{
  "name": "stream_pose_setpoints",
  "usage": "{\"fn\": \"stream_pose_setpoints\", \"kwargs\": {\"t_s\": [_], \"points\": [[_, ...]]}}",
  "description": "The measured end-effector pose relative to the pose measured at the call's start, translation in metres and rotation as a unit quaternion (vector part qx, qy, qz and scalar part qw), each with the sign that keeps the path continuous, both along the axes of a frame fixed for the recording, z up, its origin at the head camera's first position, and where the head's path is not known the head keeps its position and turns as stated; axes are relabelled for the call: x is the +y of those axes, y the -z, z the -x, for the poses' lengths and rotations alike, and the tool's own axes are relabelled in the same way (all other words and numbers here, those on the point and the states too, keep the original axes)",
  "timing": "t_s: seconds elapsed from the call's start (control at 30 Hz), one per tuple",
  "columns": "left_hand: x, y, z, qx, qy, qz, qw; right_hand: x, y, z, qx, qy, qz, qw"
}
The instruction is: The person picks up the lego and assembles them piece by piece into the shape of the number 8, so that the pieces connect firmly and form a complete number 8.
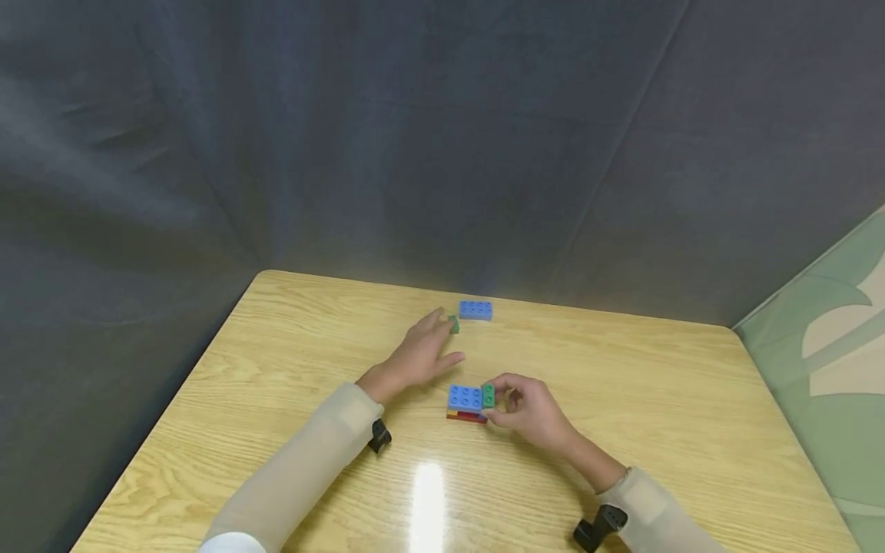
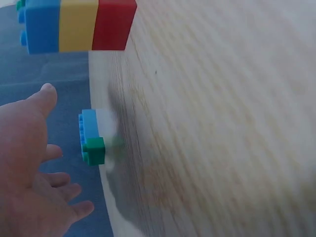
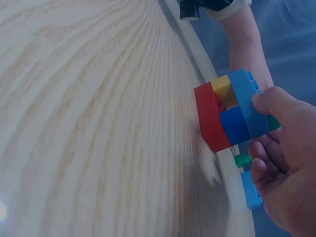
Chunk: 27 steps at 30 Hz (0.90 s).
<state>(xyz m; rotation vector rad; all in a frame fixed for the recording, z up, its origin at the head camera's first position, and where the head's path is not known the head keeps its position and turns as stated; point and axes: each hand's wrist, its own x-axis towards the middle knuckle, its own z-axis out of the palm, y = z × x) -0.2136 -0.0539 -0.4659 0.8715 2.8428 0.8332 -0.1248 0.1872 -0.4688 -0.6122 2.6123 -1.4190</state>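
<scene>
A stack of toy building bricks (image 1: 465, 398) stands on the table, with red at the bottom, yellow and dark blue in the middle and a lighter blue brick (image 3: 245, 101) above. At its right end, on top, is a green brick (image 1: 488, 395). My right hand (image 1: 531, 411) grips that end between thumb and fingers, the thumb lying against the blue brick in the right wrist view. Farther back, my left hand (image 1: 422, 352) reaches out with spread fingers, holding nothing. Its fingertips are beside a small green brick (image 2: 95, 151); whether they touch it, I cannot tell.
Behind the small green brick lies a blue eight-stud brick (image 1: 475, 310), near the far edge of the wooden table (image 1: 622, 369). A dark curtain (image 1: 442, 153) hangs beyond that edge. Light glares off the tabletop in front of the stack.
</scene>
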Motion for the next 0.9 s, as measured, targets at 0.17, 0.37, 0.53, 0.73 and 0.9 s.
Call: {"fn": "stream_pose_setpoints", "kwargs": {"t_s": [0.17,0.37,0.53,0.73,0.9], "points": [[0.004,0.002,0.012,-0.001,-0.020,0.022,0.9996,0.001,0.001,0.001,-0.001,0.001,0.000,1.0000],[0.004,0.002,0.023,-0.011,-0.042,0.041,0.9982,0.001,0.001,0.001,-0.010,0.002,-0.002,0.9999],[0.005,0.006,0.031,-0.015,-0.051,0.054,0.9971,0.001,0.000,0.001,-0.010,0.002,-0.003,0.9999],[0.010,0.005,0.034,-0.028,-0.063,0.058,0.9959,0.001,-0.001,0.000,-0.012,0.001,-0.003,0.9999],[0.015,0.007,0.035,-0.019,-0.082,0.065,0.9943,0.002,-0.001,0.000,-0.014,0.002,-0.001,0.9999]]}}
